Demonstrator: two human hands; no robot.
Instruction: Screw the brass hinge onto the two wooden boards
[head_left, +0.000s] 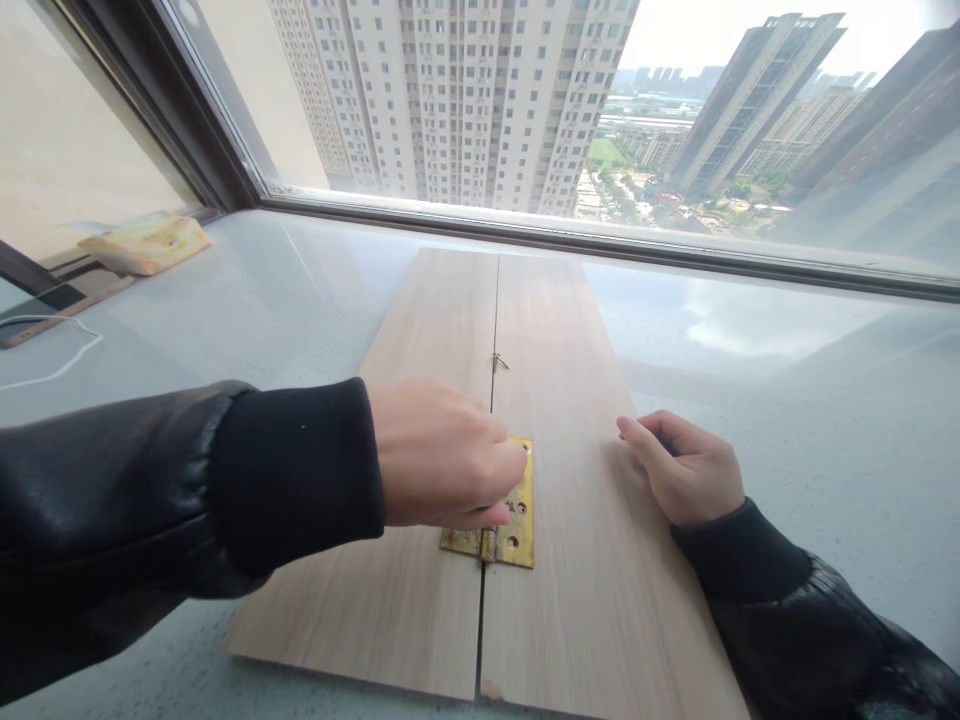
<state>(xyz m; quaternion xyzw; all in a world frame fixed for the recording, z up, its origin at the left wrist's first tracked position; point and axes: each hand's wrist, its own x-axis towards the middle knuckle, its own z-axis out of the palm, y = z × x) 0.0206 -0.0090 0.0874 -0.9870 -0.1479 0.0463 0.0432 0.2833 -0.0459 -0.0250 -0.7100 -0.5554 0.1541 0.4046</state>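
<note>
My left hand is closed over a brass-coloured hinge and hides its upper left part; whatever is in the fingers does not show. The hinge lies across the seam between two pale wood boards, the left board and the right board. Several screw holes are visible in its right leaf. Beside the right board's outer edge is my right hand, with curled fingers and the thumb against them; anything held there cannot be made out. Small screws lie at the seam beyond the hinge.
Both boards rest on a glossy, speckled white sill below a large window with a dark frame. At the far left are a yellowish soft packet and a white cable. Tall buildings stand outside.
</note>
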